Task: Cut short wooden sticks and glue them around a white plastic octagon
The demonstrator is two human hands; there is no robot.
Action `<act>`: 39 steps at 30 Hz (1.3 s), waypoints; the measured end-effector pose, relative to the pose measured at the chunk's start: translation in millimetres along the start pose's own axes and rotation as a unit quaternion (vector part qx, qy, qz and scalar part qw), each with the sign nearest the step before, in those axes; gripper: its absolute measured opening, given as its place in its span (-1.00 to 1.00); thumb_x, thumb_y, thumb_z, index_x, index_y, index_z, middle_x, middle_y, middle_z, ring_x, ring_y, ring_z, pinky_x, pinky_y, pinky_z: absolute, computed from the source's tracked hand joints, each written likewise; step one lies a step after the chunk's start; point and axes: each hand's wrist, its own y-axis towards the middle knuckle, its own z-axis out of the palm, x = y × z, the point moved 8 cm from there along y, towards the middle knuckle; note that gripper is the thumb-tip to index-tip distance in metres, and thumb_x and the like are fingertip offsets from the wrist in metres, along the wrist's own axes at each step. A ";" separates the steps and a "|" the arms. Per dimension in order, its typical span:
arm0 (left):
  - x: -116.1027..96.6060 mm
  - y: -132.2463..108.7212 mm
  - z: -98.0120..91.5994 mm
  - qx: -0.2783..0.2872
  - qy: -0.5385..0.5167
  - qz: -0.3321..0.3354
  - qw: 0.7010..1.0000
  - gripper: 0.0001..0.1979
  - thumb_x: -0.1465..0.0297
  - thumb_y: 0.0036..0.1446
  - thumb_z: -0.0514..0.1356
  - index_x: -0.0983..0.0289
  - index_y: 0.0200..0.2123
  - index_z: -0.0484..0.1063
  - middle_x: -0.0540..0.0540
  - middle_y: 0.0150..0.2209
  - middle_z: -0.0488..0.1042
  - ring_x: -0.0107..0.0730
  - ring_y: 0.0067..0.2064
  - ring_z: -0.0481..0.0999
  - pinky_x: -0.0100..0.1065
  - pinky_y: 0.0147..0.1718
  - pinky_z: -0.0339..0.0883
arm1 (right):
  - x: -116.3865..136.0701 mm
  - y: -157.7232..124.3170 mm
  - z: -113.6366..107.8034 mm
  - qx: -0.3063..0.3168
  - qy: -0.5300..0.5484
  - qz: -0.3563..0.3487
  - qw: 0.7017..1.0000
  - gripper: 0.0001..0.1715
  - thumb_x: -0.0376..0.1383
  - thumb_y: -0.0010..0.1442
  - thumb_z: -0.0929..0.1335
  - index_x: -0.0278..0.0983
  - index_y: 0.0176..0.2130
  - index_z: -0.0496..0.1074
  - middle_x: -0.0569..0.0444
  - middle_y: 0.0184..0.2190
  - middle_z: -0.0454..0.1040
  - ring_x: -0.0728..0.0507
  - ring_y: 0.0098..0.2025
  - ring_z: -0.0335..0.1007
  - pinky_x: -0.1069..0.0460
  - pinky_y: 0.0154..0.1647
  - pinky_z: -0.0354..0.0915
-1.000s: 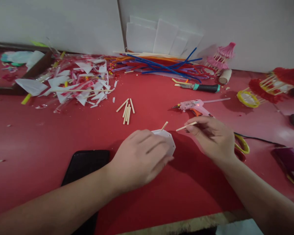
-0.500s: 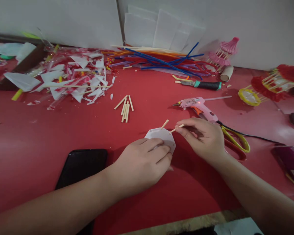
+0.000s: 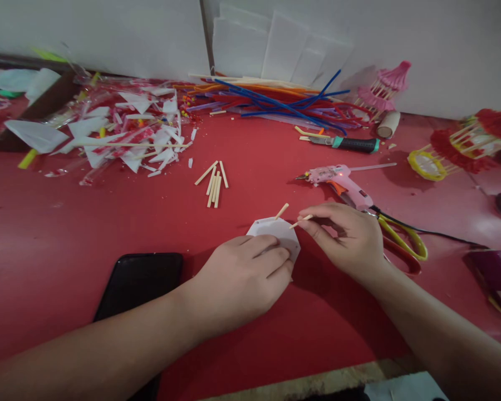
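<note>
My left hand (image 3: 246, 273) is closed on a white many-sided foam piece (image 3: 271, 227), covering its lower part. One short wooden stick (image 3: 281, 211) stands at the piece's upper edge. Between thumb and forefinger, my right hand (image 3: 346, 236) pinches another short stick (image 3: 301, 221), whose lower end meets the piece's upper right edge near a corner. Several cut sticks (image 3: 214, 186) lie on the red table beyond my left hand. A pink glue gun (image 3: 342, 181) with a glue stick in its back rests beyond my right hand.
A black phone (image 3: 140, 284) lies left of my left forearm. Scissors (image 3: 404, 239) are beside my right hand. Farther back are a cutter (image 3: 354, 145), pipe cleaners (image 3: 275, 100), foam scraps (image 3: 129, 128), foam sheets (image 3: 284, 44), a pink model (image 3: 384, 89) and a red model (image 3: 463, 145).
The view has shifted very slightly. Both hands keep almost the same place and hold, with the stick in my right hand still at the foam piece's edge.
</note>
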 end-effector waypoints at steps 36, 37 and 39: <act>-0.2 -1.8 2.4 0.022 0.013 -0.001 1.000 -0.80 0.60 0.25 0.12 0.32 -0.25 0.55 0.09 -0.29 0.61 -0.23 -0.19 0.61 -0.23 -0.21 0.60 | 7.0 1.2 8.5 0.018 0.010 -0.022 1.000 -0.91 -0.39 0.24 0.38 -0.20 -0.27 0.49 0.09 -0.32 0.64 -0.07 -0.27 0.58 0.05 -0.24 0.44; 0.0 -1.7 2.2 0.023 0.013 -0.001 1.000 -0.80 0.60 0.25 0.13 0.32 -0.25 0.55 0.09 -0.29 0.61 -0.23 -0.19 0.61 -0.23 -0.22 0.60 | 7.1 0.4 8.8 0.017 0.011 -0.021 1.000 -0.91 -0.39 0.24 0.38 -0.21 -0.27 0.49 0.09 -0.32 0.64 -0.06 -0.27 0.58 0.06 -0.24 0.44; 0.4 -1.6 1.7 0.023 0.015 0.000 1.000 -0.81 0.59 0.25 0.13 0.31 -0.25 0.55 0.09 -0.28 0.61 -0.23 -0.19 0.61 -0.24 -0.22 0.60 | 6.4 -1.4 8.7 0.021 0.023 -0.015 0.999 -0.89 -0.39 0.23 0.38 -0.21 -0.20 0.49 0.10 -0.31 0.63 -0.05 -0.27 0.57 0.05 -0.22 0.45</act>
